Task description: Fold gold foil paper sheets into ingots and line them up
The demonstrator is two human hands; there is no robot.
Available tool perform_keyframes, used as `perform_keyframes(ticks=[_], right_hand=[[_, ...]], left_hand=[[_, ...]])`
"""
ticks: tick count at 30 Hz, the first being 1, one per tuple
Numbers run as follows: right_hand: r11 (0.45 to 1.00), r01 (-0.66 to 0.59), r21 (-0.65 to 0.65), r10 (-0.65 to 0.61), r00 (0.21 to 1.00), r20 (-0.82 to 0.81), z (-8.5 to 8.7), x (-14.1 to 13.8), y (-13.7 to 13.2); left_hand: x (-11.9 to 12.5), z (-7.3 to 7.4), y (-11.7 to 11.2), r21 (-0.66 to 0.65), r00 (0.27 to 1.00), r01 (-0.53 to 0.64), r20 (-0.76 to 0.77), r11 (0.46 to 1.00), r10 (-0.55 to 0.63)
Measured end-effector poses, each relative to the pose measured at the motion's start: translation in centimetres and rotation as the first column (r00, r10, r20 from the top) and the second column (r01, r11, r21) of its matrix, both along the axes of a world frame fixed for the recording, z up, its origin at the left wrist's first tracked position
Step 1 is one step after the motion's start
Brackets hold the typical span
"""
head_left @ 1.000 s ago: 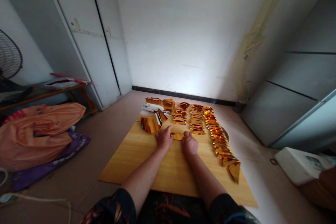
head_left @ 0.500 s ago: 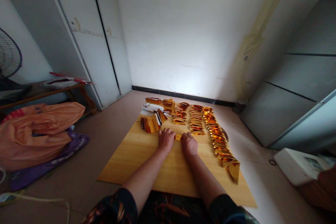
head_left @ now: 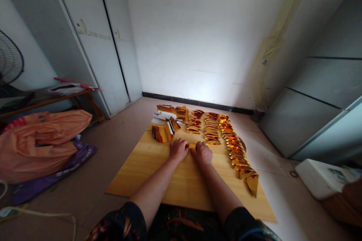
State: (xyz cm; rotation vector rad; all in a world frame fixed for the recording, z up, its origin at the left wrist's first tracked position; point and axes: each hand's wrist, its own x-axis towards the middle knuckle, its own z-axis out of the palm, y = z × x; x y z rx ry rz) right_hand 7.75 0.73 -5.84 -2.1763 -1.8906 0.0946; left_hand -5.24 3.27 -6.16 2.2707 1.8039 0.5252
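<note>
Between my two hands, a small piece of shiny gold foil paper (head_left: 192, 145) lies at the middle of the wooden board (head_left: 147, 165), mostly covered by my fingers. My left hand (head_left: 179, 150) grips its left end with curled fingers. On the other end, my right hand (head_left: 202, 153) is closed, its thumb reaching in toward the left thumb. Just beyond my left hand stands a curved stack of gold foil sheets (head_left: 161, 133). Folded gold foil pieces (head_left: 212, 131) form rows past my right hand, and a longer row (head_left: 236, 148) runs down the board's right side.
More gold sheets (head_left: 181, 113) and white paper (head_left: 164, 115) lie at the board's far left. An orange bag (head_left: 42, 139) is on the floor at left, near a low wooden bench (head_left: 87, 101). A white box (head_left: 322, 179) stands at right; a wall (head_left: 195, 45) rises behind.
My thumbs have come closer together over the foil piece, and less of it shows between my hands. The stacks and rows have not moved.
</note>
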Motion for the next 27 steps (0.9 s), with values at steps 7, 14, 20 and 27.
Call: perform_keyframes(ticks=[7,14,20,27], right_hand=[[1.000,0.016,-0.014,-0.017,0.995,-0.097,-0.8,0.9,0.6],[0.999,-0.039,-0.018,0.033,0.965,-0.259,-0.8,2.5,0.8],[0.997,-0.071,0.031,0.077,0.952,-0.297,-1.2,3.2,1.0],[0.999,-0.043,0.000,0.042,0.976,-0.214,-1.4,2.9,0.9]], left_hand=[[-0.1,-0.3,0.0,0.031,1.000,-0.006,0.008,1.000,0.005],[-0.8,-0.8,0.4,0.015,0.999,0.033,0.010,0.999,-0.034],[-1.4,-1.4,0.6,0.012,0.998,0.062,0.030,0.998,-0.062],[-1.5,-1.4,0.4,-0.013,0.997,0.070,0.047,0.997,-0.069]])
